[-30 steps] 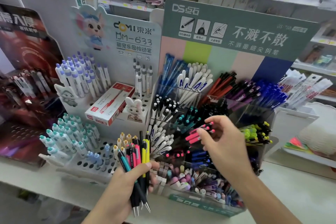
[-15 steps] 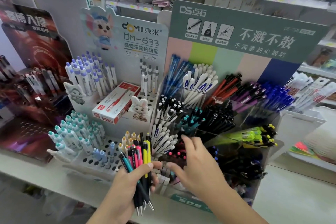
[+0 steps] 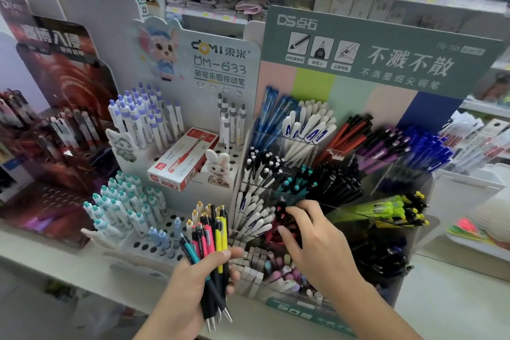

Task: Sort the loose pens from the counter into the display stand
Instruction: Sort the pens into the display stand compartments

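My left hand (image 3: 190, 284) grips a bundle of loose pens (image 3: 209, 240) with teal, pink, yellow and black barrels, tips pointing down, in front of the stands. My right hand (image 3: 317, 243) reaches into the clear-walled display stand (image 3: 400, 182). Its thumb and forefinger lie spread, and their tips touch the black pens with pink caps (image 3: 278, 218) in a middle compartment. Nothing is lifted in that hand. Other compartments hold blue, white, red, purple, black and yellow-green pens.
A white cartoon pen stand (image 3: 220, 63) with a red pen box (image 3: 182, 160) is on the left, and beyond it a dark red display (image 3: 55, 91). Erasers (image 3: 256, 265) fill the front compartment. The white counter (image 3: 441, 298) runs to the right, with shelves behind.
My right hand carried pink-capped pens down into the middle compartment and let them go; its fingers now touch them there. The left hand's bundle stayed put.
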